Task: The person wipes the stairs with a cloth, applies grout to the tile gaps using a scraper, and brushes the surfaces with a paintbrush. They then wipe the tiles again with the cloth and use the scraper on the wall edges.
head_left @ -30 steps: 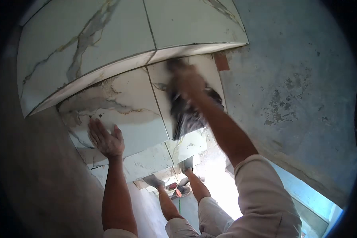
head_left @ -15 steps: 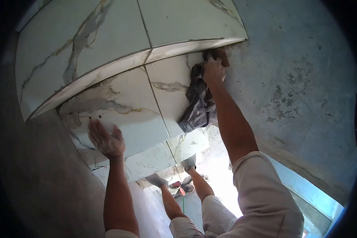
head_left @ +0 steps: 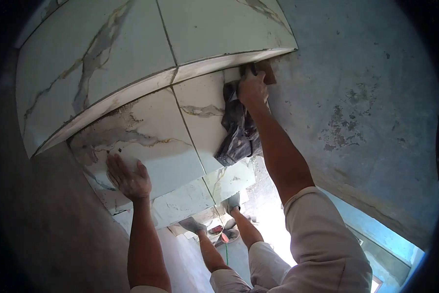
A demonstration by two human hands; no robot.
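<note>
My left hand (head_left: 128,178) lies flat, fingers stretched, on a white marble-patterned tile step (head_left: 156,154). At the far right corner of the same step, my right hand (head_left: 253,90) is closed on a dark, crumpled cloth (head_left: 236,134). The cloth hangs down over the tile toward the step's front edge. My right fingers are partly hidden in the shade under the overhanging edge of the step above (head_left: 190,66). A brownish-red patch (head_left: 268,73) shows beside them, against the wall; what it is I cannot tell.
A blue-grey plastered wall (head_left: 322,88) with peeling patches rises on the right. The upper tiled step (head_left: 219,29) juts out above my hands. My feet (head_left: 193,224) stand lower down, near a round container (head_left: 231,235) and a small red object (head_left: 224,238).
The view has shifted a little, moving the steps left in the picture. My right hand and the cloth have moved slightly left; my left hand stays flat on the tile.
</note>
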